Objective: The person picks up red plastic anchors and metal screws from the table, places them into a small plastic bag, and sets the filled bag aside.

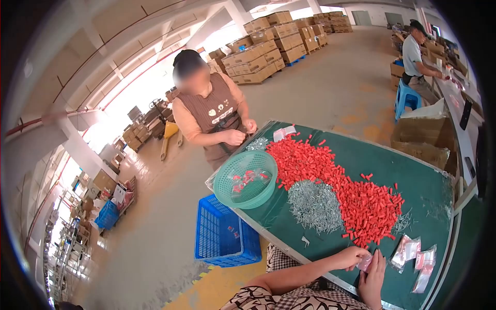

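My left hand [353,257] is closed, its fingers pinching a small clear plastic bag [365,263] with pinkish-red markings or contents. From the other side, my right hand [373,281] holds the same bag, fingers fairly straight along its edge. Just beyond both hands spreads a heap of red plastic wall plugs [368,212]. Against it lies a pile of silver screws [314,205], with a few more screws [402,222] at the heap's right side. Several flat packs of small bags [405,253] rest to the right of my right hand.
A green mesh basket [245,202] with filled bags sits at the left edge of the green table [418,199]. Below stands a blue crate [206,227]. Across the table is a co-worker [214,108]; another person [415,59] sits at a bench far right.
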### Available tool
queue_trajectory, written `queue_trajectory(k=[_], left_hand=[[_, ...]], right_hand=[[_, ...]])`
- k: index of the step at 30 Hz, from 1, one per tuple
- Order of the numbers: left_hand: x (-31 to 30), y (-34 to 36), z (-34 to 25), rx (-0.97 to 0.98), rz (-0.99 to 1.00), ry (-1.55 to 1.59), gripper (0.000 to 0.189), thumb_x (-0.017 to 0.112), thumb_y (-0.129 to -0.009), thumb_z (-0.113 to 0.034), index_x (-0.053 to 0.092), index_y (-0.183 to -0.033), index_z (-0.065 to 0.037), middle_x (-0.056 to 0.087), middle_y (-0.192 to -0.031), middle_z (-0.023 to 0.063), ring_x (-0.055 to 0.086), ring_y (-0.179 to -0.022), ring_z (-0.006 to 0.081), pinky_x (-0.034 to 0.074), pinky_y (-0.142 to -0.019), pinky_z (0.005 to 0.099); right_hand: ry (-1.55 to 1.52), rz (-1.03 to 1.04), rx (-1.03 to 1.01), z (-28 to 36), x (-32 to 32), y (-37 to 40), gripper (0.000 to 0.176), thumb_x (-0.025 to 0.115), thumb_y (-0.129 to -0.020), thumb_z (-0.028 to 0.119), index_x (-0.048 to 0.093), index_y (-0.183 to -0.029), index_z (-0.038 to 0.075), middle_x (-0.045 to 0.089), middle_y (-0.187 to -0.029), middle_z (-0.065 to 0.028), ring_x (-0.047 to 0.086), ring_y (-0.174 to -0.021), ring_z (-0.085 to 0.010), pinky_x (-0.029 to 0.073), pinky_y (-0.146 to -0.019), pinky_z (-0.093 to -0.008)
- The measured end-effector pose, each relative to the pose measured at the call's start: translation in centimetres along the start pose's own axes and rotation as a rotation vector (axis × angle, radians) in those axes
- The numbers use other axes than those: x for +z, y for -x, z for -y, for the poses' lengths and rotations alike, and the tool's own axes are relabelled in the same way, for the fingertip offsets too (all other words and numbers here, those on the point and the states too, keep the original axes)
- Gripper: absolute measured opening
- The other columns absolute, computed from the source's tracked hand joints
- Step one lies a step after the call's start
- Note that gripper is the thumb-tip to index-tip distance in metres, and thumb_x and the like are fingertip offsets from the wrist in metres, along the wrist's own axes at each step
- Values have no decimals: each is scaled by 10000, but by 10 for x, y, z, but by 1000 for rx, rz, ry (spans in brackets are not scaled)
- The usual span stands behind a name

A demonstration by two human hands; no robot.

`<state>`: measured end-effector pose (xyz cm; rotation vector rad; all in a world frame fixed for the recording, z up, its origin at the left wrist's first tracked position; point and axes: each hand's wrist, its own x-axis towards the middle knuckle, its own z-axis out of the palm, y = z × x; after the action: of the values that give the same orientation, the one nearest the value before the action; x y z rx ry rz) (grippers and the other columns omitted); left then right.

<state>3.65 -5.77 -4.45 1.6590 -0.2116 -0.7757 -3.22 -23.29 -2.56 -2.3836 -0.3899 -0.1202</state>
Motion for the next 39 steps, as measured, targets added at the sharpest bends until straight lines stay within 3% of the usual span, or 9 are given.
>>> queue_trajectory(k=[7, 10, 26, 29, 32, 35, 39], left_hand=[[0, 3, -8, -52, -68, 84, 282, 477, -967, -123, 625, -1202, -74, 596, -704, 15, 511, -454, 91, 427, -405, 251], [-3, 13, -21, -63, -46, 173, 257, 495, -965, -157, 630, -1166, -72, 605, -704, 3, 547, -513, 81, 457, -449, 238], [-6, 14, -29, -90, 38, 7, 351, 571, -933, -166, 598, -1262, -45, 620, -772, 19, 576, -563, 81, 449, -457, 227], [5, 11, -33, -68, -17, -125, 316, 612, -889, -156, 637, -1179, -33, 632, -765, 48, 600, -586, 141, 474, -508, 291], [15, 4, -22, 161, -156, -336, 260, 642, -832, -142, 669, -1059, -18, 654, -793, 104, 630, -637, 216, 493, -589, 348], [18, 3, -22, 82, -248, -489, 224, 650, -791, -131, 676, -976, -8, 669, -820, 139, 648, -691, 263, 502, -655, 367], [14, 5, -20, 68, -251, -313, 244, 639, -773, -114, 678, -988, -4, 668, -773, 143, 653, -683, 228, 503, -650, 352]], right_hand=[[20, -17, -32, -1, 3, 0, 776, 628, -750, -12, 276, -1440, -67, 360, -1424, -296, 339, -1319, -489, 231, -1138, -530], [22, -33, -52, 6, -4, -7, 733, 620, -758, -15, 302, -1414, -83, 404, -1383, -307, 377, -1294, -480, 267, -1120, -526], [86, -37, -46, 6, -8, -9, 779, 646, -769, 61, 272, -1439, -75, 367, -1436, -281, 379, -1340, -410, 281, -1134, -531], [106, -39, -77, 4, -6, -8, 787, 654, -764, 72, 276, -1438, -73, 360, -1436, -292, 376, -1338, -423, 276, -1137, -532], [116, -10, -85, 6, -9, -9, 817, 670, -752, 85, 263, -1443, -72, 340, -1443, -304, 364, -1342, -434, 272, -1139, -533], [89, -11, -58, 10, -12, -9, 849, 685, -740, 91, 244, -1447, -74, 321, -1450, -309, 347, -1347, -444, 270, -1139, -536], [37, -42, -9, 10, -14, -9, 864, 696, -743, 91, 227, -1450, -74, 303, -1463, -306, 339, -1346, -454, 268, -1140, -528]])
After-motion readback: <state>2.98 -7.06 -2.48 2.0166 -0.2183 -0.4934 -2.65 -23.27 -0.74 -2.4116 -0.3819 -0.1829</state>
